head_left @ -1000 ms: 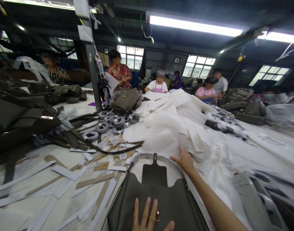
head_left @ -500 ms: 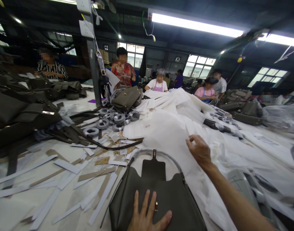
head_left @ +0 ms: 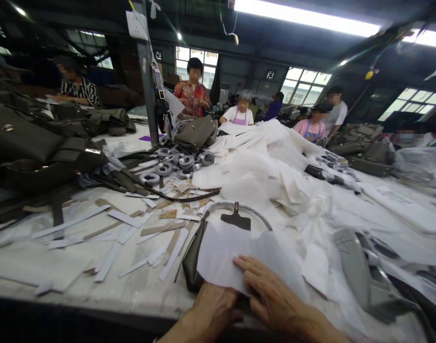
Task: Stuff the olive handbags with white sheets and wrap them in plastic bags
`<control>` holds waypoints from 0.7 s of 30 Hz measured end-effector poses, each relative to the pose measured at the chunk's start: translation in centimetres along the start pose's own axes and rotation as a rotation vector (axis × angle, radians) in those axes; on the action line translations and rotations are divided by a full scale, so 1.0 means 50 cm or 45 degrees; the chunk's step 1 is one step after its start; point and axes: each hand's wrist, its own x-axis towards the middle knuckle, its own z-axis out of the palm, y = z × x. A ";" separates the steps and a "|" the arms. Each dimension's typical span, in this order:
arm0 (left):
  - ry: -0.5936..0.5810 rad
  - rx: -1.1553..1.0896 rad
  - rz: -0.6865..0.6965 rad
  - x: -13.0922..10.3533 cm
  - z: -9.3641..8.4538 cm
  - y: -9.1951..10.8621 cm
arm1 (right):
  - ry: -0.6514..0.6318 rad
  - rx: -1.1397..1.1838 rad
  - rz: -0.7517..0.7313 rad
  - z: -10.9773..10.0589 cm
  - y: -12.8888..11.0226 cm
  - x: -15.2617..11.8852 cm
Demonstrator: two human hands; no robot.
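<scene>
1. Dark bags (head_left: pixel 28 136) lie piled on the worktop (head_left: pixel 157 297).
2. Paper strips (head_left: pixel 173 252) lie scattered beside them.
3. A dark bag (head_left: pixel 192 262) lies near the front edge, partly beneath a white sheet (head_left: pixel 219 245).
4. The left hand (head_left: pixel 213 307) reaches under the sheet's near edge; its grip is hidden, so I cannot tell its state.
5. The right hand (head_left: pixel 266 286) rests on the sheet, grip apart, fingers extended.
</scene>
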 end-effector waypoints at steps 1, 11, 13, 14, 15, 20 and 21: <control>0.020 0.030 -0.012 -0.016 -0.015 -0.003 | 0.004 0.019 0.010 0.004 0.006 -0.001; 0.187 0.272 -0.036 -0.073 -0.085 -0.010 | 0.089 0.080 -0.154 -0.030 0.020 0.046; 0.169 0.261 -0.037 -0.072 -0.081 -0.009 | 0.117 0.056 -0.170 -0.014 0.022 0.041; 0.160 0.248 -0.041 -0.072 -0.080 -0.009 | 0.135 0.049 -0.164 -0.007 0.022 0.035; 0.163 0.233 -0.044 -0.073 -0.080 -0.010 | 0.148 0.048 -0.156 -0.002 0.021 0.028; 0.267 0.170 0.018 -0.074 -0.119 -0.006 | 0.118 0.070 -0.122 0.005 0.012 0.012; 0.311 0.131 0.045 -0.071 -0.136 0.000 | 0.110 0.071 -0.124 0.007 0.012 0.013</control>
